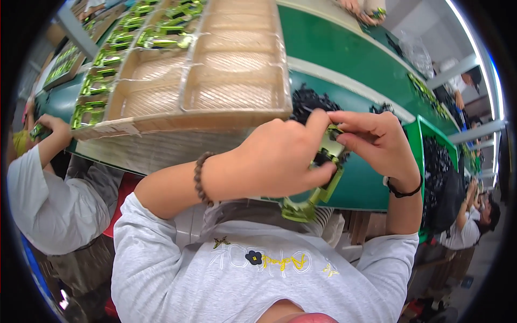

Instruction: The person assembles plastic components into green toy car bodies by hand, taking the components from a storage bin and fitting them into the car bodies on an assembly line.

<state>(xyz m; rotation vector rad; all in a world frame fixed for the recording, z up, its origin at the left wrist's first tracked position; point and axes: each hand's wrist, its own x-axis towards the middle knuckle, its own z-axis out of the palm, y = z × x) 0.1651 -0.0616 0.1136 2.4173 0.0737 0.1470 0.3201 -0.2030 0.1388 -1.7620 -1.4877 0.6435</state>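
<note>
My left hand [269, 156] is closed around a shiny lime-green plastic part [326, 189], long and frame-like with a curved lower end. That part is tilted, its curved end hanging near my shirt above the table's front edge. At its upper end my right hand [379, 141] pinches with thumb and forefinger. Dark bits show in the part's openings; whether a small black piece sits between my right fingertips cannot be made out. Just beyond my hands a heap of small black plastic pieces [309, 102] lies on the green tabletop [371, 185].
A large divided tray [237, 105] stands at the left, similar green parts [169, 27] in its far and left compartments. On the right is a green crate [421, 134] of black pieces. Co-workers sit at the left [59, 199] and far right [464, 231]; another's hands [371, 16] show across the table.
</note>
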